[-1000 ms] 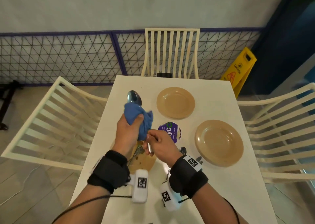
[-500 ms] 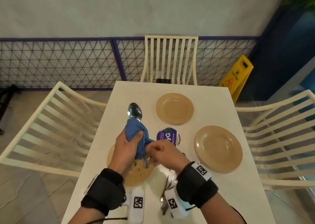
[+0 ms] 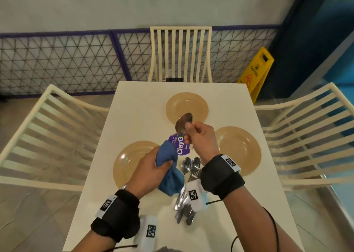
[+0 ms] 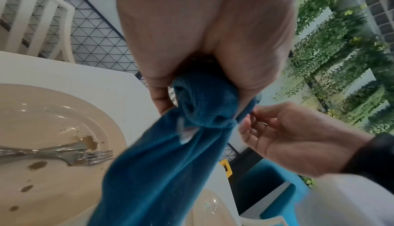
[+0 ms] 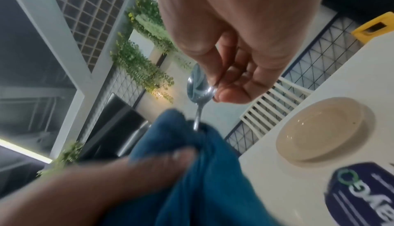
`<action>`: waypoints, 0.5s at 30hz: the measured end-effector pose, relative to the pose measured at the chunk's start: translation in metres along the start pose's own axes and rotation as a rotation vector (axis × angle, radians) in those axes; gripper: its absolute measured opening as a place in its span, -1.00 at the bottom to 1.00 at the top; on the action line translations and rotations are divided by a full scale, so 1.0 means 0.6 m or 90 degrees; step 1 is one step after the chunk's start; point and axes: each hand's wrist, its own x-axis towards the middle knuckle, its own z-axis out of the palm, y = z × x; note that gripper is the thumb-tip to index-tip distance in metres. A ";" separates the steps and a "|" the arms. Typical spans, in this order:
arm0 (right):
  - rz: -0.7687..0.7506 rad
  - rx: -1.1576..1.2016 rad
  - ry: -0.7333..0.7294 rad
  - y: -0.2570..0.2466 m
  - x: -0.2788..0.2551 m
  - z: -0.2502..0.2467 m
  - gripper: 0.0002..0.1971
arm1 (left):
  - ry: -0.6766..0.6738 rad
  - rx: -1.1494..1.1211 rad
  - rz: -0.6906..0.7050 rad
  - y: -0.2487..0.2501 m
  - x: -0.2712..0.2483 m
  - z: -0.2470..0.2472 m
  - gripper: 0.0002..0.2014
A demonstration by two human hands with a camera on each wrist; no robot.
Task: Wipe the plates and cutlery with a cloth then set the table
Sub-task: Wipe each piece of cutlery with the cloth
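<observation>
My right hand (image 3: 188, 134) pinches a metal spoon (image 3: 183, 122) just below its bowl and holds it up over the table (image 3: 138, 106). In the right wrist view the spoon (image 5: 199, 88) runs handle-down into the blue cloth (image 5: 192, 162). My left hand (image 3: 162, 163) grips that bunched cloth (image 3: 168, 155), which hangs below the fist (image 4: 149, 170). Three tan plates lie on the table: far (image 3: 186, 106), right (image 3: 243, 150), and near left (image 3: 126, 161). The left plate (image 4: 42, 120) is stained with brown spots and holds two forks (image 4: 85, 155). Several spoons and forks (image 3: 186, 175) lie in a pile near me.
A purple ClayGo tub (image 3: 181, 146) sits in the middle of the table between the plates. Cream slatted chairs stand at the left (image 3: 47, 136), far (image 3: 181, 54) and right (image 3: 306, 136) sides. A yellow caution sign (image 3: 256, 73) stands on the floor by the far right corner.
My right hand has shifted from the spoon's handle end to just below its bowl. The cloth, then wrapped below the bowl, now covers the handle. Both hands moved right.
</observation>
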 end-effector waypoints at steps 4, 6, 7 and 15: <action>-0.004 -0.021 -0.015 0.019 -0.019 -0.004 -0.67 | 0.016 -0.024 0.001 0.017 0.021 0.026 -0.83; 0.029 0.028 0.058 0.020 0.011 -0.041 -0.73 | -0.042 0.017 0.006 0.008 0.012 0.041 -0.83; 0.040 0.052 0.079 0.022 0.021 -0.059 -0.75 | -0.065 0.041 0.012 0.005 0.005 0.044 -0.82; 0.069 0.018 0.072 0.056 -0.017 -0.074 -0.69 | -0.090 0.057 -0.004 0.017 0.014 0.090 -0.80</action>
